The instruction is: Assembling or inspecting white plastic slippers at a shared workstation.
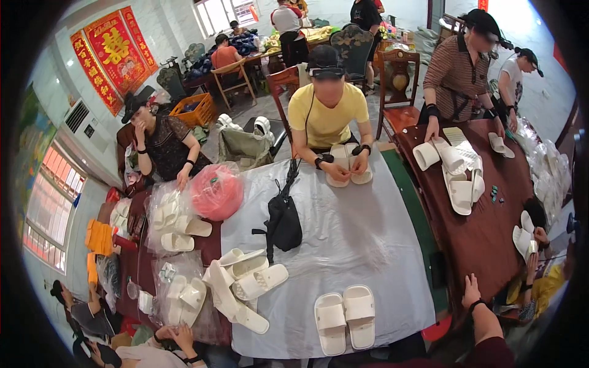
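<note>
My right hand [472,292], in a dark red sleeve and a black wristband, reaches out at the lower right. Its fingers are stretched out by the near edge of the brown-covered table [475,245], with nothing seen in them. My left hand does not show. On the grey-white cloth [368,245] in front of me lies a pair of cream slide slippers, a left one [331,324] and a right one [359,316], side by side. To their left, several more slippers [261,282] are heaped loosely, some on their sides.
Across the table a person in yellow [328,113] handles a pair of slippers [348,164]. A black bag [284,221] and a pink plastic bag [217,191] lie on the left half. Bagged slippers [186,299] sit farther left. Co-workers at the right table handle slippers [455,165].
</note>
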Demonstrator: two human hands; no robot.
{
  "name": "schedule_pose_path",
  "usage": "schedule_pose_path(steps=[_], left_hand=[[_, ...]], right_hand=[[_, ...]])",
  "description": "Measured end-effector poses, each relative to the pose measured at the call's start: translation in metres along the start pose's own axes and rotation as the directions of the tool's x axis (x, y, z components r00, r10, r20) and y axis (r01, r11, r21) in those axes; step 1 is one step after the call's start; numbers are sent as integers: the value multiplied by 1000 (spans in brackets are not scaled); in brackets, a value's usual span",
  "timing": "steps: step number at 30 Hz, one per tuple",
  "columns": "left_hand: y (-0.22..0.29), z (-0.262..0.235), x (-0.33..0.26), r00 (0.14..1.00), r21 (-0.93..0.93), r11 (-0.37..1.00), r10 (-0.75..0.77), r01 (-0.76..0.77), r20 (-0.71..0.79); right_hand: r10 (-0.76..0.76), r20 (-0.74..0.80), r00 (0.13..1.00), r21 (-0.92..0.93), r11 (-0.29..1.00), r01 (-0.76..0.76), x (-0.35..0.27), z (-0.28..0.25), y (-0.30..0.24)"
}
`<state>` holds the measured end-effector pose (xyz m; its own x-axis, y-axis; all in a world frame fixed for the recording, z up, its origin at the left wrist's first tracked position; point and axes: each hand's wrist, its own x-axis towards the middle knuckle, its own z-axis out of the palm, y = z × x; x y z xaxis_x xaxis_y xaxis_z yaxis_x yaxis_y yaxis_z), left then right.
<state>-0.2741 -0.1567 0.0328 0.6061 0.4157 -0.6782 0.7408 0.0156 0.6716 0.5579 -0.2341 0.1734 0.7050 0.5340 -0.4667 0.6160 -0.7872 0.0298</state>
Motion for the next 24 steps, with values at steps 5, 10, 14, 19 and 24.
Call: schedule_pose_path(steps=[5,10,14,19,24], left_hand=[[-10,-23,17,987,-10,995,99,-99,124],[-13,-41,43,952,-43,981,194,-189,236],[-18,-57,66,911,-75,964,266,-256,315],[-20,-75,94,850,-128,937,349,-325,396],[-18,-93,123,773,-195,903,429,-383,467]], right_hand=[[-19,-20,1000,-14,1000,18,4,7,13],[-17,5,1000,3,1000,17,5,2,8],[2,11,1000,23,1000,-2,4,4,9],[-33,34,999,61,998,31,3,-5,3],[-39,10,999,19,999,39,11,7,9]])
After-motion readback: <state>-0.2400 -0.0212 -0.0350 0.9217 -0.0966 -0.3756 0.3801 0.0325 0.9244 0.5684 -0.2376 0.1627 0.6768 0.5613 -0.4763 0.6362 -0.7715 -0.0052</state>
